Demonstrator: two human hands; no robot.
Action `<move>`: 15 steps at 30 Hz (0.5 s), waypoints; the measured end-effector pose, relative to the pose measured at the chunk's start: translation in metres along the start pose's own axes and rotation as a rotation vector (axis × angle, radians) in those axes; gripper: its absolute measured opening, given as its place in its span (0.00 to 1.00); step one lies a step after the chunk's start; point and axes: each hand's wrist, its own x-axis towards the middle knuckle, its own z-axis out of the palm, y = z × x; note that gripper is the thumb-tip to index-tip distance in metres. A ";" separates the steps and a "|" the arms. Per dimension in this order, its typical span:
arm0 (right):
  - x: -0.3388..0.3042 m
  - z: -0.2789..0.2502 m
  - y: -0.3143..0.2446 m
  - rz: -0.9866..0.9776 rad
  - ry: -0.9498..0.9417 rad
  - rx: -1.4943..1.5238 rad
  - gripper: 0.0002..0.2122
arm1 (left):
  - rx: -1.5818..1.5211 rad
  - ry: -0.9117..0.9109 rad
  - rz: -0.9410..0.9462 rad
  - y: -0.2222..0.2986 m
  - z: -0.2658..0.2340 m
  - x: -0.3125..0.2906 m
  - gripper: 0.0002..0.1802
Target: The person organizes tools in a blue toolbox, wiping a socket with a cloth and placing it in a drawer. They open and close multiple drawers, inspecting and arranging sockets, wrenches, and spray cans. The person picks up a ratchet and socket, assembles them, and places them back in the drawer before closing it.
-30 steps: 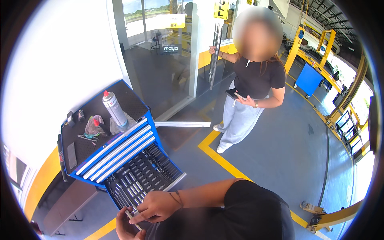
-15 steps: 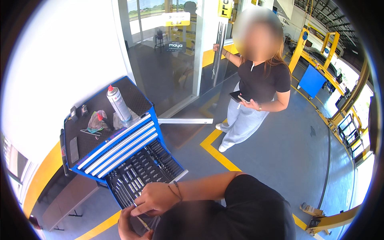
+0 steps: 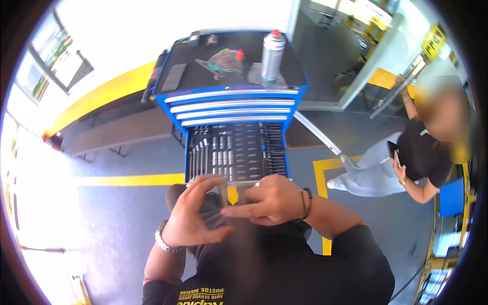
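Note:
My left hand [image 3: 195, 216] is curved like a C just in front of an open tool drawer. A thin, flat object [image 3: 223, 195], seen nearly edge-on and blurred, stands between its fingertips and thumb; its kind cannot be made out. From the right, my right hand [image 3: 272, 201] points its index finger at this object, the tip at or very near it, other fingers curled. Beyond both hands, the drawer [image 3: 186, 157] of a blue tool cabinet [image 3: 175, 119] is pulled out, with rows of sockets [image 3: 222, 155], wrenches [image 3: 198, 157] and bits in black foam.
On the cabinet top stand a spray can [image 3: 273, 56] with a red cap and a clear plastic bag [image 3: 223, 60]; a grey flat piece [image 3: 174, 76] lies left. A person [image 3: 422, 147] holding a phone stands at right by a glass door. A brown bench [image 3: 122, 134] runs along the left wall.
My view has swung right and down, bringing the cabinet to the centre and the person to the right edge. Both hands have come up, with my right index finger now pointing at the thin object.

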 end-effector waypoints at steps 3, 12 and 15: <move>0.007 0.000 0.004 0.020 -0.015 0.004 0.28 | -0.016 -0.001 0.012 0.014 -0.006 -0.006 0.45; 0.019 -0.007 -0.007 -0.109 -0.100 0.056 0.25 | 0.076 0.009 -0.045 0.013 0.001 -0.017 0.45; 0.021 -0.011 -0.004 -0.074 -0.130 -0.021 0.23 | 0.146 -0.005 -0.063 0.015 -0.001 -0.014 0.45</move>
